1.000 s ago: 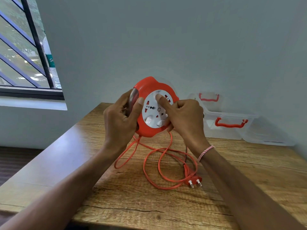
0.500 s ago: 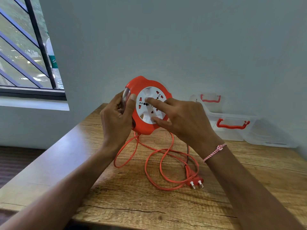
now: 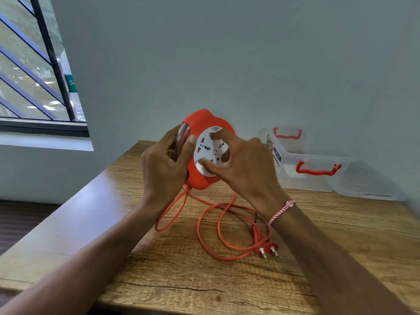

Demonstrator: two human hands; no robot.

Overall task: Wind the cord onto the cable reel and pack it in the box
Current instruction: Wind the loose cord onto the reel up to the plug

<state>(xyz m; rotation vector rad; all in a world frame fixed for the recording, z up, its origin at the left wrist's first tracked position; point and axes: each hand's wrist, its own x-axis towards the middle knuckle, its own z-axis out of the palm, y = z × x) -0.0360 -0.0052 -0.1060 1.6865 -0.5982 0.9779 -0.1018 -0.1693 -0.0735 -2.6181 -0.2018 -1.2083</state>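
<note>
An orange cable reel (image 3: 202,123) with a white socket face (image 3: 208,151) is held upright above the wooden table (image 3: 159,280). My left hand (image 3: 163,164) grips its left rim, thumb on the front. My right hand (image 3: 243,164) has its fingertips curled onto the white socket face. The orange cord (image 3: 211,233) hangs from the reel's bottom and lies in loose loops on the table, ending in a two-pin plug (image 3: 267,247). A clear plastic box (image 3: 302,169) with a red handle stands at the back right.
The box's clear lid (image 3: 368,185) lies beside it at the far right. A second red handle (image 3: 287,134) shows behind the box against the grey wall. A barred window (image 3: 34,71) is at the left. The table's left edge drops to a dark floor.
My right hand's fingers have moved round the white socket face, from the top towards its right and lower side. The reel has shifted slightly left. The cord loops look about the same.
</note>
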